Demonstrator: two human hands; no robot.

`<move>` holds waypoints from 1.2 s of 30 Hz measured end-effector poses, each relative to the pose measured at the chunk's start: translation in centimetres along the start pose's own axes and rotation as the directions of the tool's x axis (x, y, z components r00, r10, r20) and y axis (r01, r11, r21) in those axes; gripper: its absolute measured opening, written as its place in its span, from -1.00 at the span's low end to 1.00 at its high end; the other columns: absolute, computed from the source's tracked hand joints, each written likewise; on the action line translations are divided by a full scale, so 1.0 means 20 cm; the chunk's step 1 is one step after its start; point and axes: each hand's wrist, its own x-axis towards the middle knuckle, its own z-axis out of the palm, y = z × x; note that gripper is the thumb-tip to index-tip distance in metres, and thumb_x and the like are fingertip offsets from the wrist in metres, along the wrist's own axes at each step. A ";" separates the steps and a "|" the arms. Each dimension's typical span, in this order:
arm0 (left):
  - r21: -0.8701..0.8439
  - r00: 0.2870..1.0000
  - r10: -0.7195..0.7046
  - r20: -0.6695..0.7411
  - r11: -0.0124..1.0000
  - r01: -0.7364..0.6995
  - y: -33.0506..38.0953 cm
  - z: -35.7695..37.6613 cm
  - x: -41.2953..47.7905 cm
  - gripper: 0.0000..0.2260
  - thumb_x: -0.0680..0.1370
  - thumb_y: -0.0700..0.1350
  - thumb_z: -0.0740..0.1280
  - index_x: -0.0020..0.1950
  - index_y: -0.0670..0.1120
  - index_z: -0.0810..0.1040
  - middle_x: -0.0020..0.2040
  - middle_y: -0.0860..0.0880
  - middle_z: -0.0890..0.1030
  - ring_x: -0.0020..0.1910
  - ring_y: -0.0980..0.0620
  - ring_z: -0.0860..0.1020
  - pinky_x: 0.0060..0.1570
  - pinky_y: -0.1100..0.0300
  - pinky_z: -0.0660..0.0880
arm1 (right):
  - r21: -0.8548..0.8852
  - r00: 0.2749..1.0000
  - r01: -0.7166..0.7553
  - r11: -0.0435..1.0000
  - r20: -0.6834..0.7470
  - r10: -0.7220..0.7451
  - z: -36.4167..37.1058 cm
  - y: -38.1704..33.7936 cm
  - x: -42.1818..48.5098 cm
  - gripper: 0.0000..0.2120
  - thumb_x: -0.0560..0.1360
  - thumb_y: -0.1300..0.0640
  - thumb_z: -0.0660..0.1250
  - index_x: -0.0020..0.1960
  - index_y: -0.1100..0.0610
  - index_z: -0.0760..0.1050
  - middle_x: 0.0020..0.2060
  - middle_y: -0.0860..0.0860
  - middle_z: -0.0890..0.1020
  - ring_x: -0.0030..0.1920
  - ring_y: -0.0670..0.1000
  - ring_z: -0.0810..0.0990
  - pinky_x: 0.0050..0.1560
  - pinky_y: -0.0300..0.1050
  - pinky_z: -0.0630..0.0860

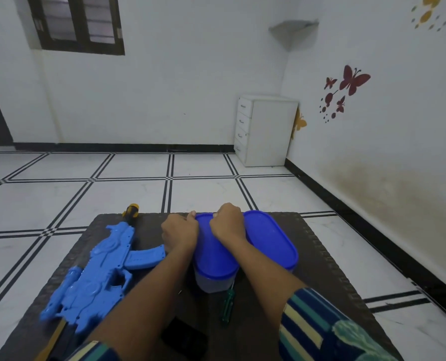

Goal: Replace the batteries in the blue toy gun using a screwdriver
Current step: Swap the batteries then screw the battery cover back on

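A dark woven counter (318, 246) is seen from above, set on a white tiled floor (112, 194) with black grid lines. A lidded container with a blue oval lid (214, 256) is taken as the landmark. Both hands are placed on its far end: the left hand (180, 234) is curled against the lid's left edge, the right hand (228, 221) is curled over the lid's far rim, fingers bent down onto it. Whether the lid is being pinched or only pressed cannot be told. A second blue-lidded container (271, 238) is set touching the landmark on its right. The blue toy gun (96, 272) is laid flat on the counter to the left of the landmark, apart from both hands, its magazine pointed toward the left forearm. A green-handled screwdriver (227, 306) is laid just in front of the landmark, its tip under the container's near edge. A yellow-and-black tool handle (131, 212) is seen at the counter's far edge, beyond the gun's far end. A flat black object (184, 340), unidentified, is laid nearer the viewer than the landmark. Striped sleeves (310, 327) are worn on the forearms.
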 end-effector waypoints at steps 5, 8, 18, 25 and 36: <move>0.013 1.000 -0.005 -0.023 1.000 0.006 0.01 0.01 -0.01 -0.64 0.55 0.09 0.29 -0.15 -0.21 0.60 -0.16 -0.16 0.61 -0.17 -0.13 0.57 -0.29 0.09 0.43 | -0.069 1.000 0.002 0.998 0.014 -0.001 0.00 -0.01 -0.02 -0.90 0.54 0.27 0.26 -0.14 0.19 0.37 -0.30 0.02 0.43 -0.23 0.05 0.47 -0.42 -0.21 0.29; 0.053 0.998 0.028 -0.052 0.998 -0.025 0.00 0.00 -0.03 -0.63 0.57 0.08 0.26 -0.15 -0.22 0.60 -0.16 -0.16 0.62 -0.21 -0.11 0.55 -0.36 0.13 0.36 | -0.131 0.999 0.041 0.990 0.008 -0.041 0.02 0.00 -0.04 -0.92 0.55 0.27 0.24 -0.12 0.17 0.38 -0.20 0.06 0.49 -0.20 0.04 0.49 -0.31 -0.14 0.40; 0.229 0.897 0.421 0.135 0.867 -0.442 0.10 -0.15 -0.10 -0.72 0.63 -0.11 0.09 -0.03 -0.23 0.54 -0.01 -0.20 0.57 0.02 -0.19 0.54 -0.08 0.04 0.41 | -0.371 0.949 0.304 0.877 0.038 -0.313 -0.09 -0.09 -0.19 -0.85 0.60 0.24 0.17 0.08 0.22 0.49 0.18 0.12 0.52 0.08 0.13 0.55 -0.03 -0.05 0.47; 0.158 0.791 0.571 0.220 0.779 -0.606 -0.11 -0.23 -0.38 -0.76 0.61 -0.11 0.14 -0.10 -0.17 0.55 -0.04 -0.14 0.61 -0.01 -0.11 0.56 -0.01 0.06 0.42 | -0.376 0.933 0.353 0.857 0.206 -0.295 -0.12 0.06 -0.48 -0.72 0.63 0.10 0.13 0.28 0.16 0.44 0.32 0.12 0.51 0.33 0.09 0.46 0.45 0.02 0.26; 0.184 0.762 0.489 0.423 0.777 -0.601 -0.10 -0.37 -0.43 -0.69 0.63 -0.07 0.14 0.28 -0.15 0.51 0.33 -0.15 0.50 0.41 -0.07 0.36 0.36 0.06 0.27 | -0.293 0.939 0.341 0.893 0.156 -0.307 -0.17 0.09 -0.60 -0.64 0.67 0.06 0.03 0.34 0.18 0.43 0.39 0.10 0.47 0.43 0.04 0.37 0.52 0.00 0.14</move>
